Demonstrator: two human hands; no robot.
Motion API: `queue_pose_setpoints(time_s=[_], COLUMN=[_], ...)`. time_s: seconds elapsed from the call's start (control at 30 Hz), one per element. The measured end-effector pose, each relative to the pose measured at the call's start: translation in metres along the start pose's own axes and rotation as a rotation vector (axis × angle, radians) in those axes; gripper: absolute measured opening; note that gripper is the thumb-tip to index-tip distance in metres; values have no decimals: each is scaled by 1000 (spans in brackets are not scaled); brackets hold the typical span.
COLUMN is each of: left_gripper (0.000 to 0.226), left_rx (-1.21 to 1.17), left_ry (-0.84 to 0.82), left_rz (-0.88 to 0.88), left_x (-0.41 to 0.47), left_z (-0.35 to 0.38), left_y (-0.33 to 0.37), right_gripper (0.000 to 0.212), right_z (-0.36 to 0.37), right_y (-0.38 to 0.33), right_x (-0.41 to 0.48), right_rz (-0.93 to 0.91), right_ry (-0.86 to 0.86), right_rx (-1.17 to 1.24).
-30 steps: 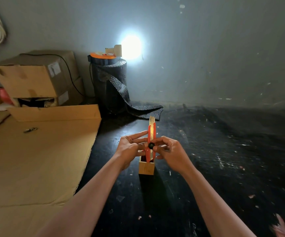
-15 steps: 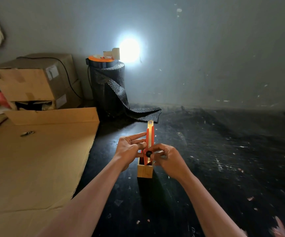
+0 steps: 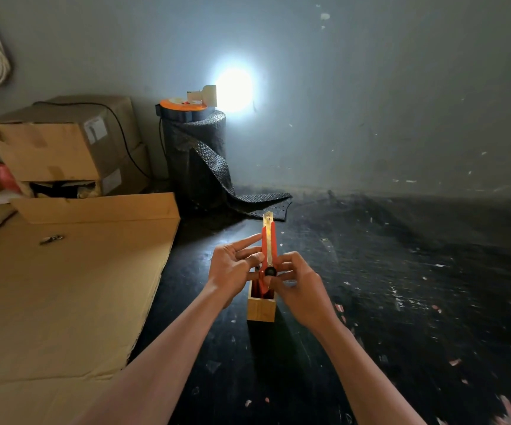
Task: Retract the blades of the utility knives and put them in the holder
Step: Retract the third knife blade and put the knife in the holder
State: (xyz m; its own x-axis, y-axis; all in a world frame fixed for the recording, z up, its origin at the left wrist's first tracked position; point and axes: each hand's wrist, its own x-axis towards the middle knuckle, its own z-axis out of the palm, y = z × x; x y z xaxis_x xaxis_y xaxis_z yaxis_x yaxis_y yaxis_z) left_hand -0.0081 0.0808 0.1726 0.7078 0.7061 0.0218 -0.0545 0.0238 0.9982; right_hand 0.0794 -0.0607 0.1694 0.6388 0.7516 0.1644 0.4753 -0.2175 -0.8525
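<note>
Scuffed black floor [image 3: 401, 302], flattened cardboard [image 3: 64, 286] alongside

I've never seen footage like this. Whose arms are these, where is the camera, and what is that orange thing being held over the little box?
No machine here: a person wears a camera on the head, looking down at their own arms. The left hand and right hand hold an orange utility knife upright, a bit of blade showing at its top, right fingertips at its black knob. Its lower end is at the mouth of a small wooden holder standing on the dark floor. Flat cardboard lies to the left, boxes and a lamp behind.
</note>
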Motion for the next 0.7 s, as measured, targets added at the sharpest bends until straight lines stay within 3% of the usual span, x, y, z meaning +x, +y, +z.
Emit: queue_pose_setpoints(time_s=[0.23,0.43,0.6,0.7], left_gripper=[46,46,46,47], left_rx=[10,-19,4,19], left_ry=[0,-2,-14,-11], left_rz=[22,20,36,42], left_x=[4,8,8,9], left_z=[2,2,5,4], left_y=[2,3,4,3], right_gripper=[22,38,21,26], right_z=[0,-2,0,2], right_y=[5,6,8,8], right_x=[5,6,14,14], right_rz=[-29,-98,-58,-59], right_ry=[3,-24,2,-5], right_rx=[-25,-76,-53,-28])
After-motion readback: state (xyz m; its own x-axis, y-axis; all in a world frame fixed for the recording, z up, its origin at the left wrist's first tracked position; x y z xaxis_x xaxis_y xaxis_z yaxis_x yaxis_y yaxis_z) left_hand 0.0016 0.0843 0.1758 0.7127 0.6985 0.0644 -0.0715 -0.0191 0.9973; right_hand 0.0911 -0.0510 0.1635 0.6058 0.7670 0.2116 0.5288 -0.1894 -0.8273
